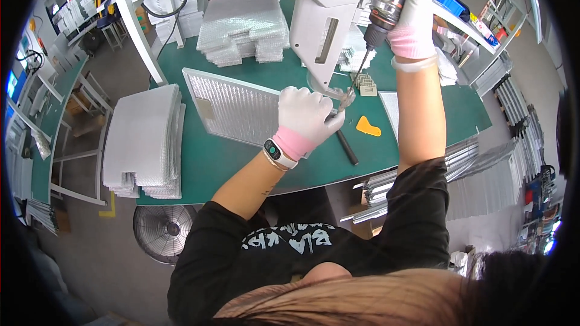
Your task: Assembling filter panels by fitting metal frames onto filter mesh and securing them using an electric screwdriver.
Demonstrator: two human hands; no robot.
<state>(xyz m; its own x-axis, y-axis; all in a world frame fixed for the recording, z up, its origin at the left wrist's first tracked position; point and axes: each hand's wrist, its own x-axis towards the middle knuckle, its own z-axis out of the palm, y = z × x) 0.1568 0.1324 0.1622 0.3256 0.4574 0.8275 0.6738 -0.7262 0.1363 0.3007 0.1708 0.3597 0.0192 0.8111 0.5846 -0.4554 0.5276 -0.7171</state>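
My right hand [415, 21], in a white glove with a pink cuff, is raised and wrapped round a dark power screwdriver [386, 13]. Its long bit points down and left toward the fingertips of my left hand [304, 116]. That gloved hand is closed, thumb and forefinger pinched at the bit's tip on a small part too indistinct to name. Just beyond it stands a tall pale grey metal housing [323, 21] with a long slot, its narrow lower end close to my left fingers. A framed ribbed panel [235, 107] leans behind my left hand.
Stacks of bubble-wrap sheets lie at the back [244, 24] and left [142, 136] of the green table [272, 181]. Near my hands are a yellow scraper-shaped piece [368, 126], a black rod [347, 147] and small beige blocks [365, 84]. A floor fan [166, 229] stands below left.
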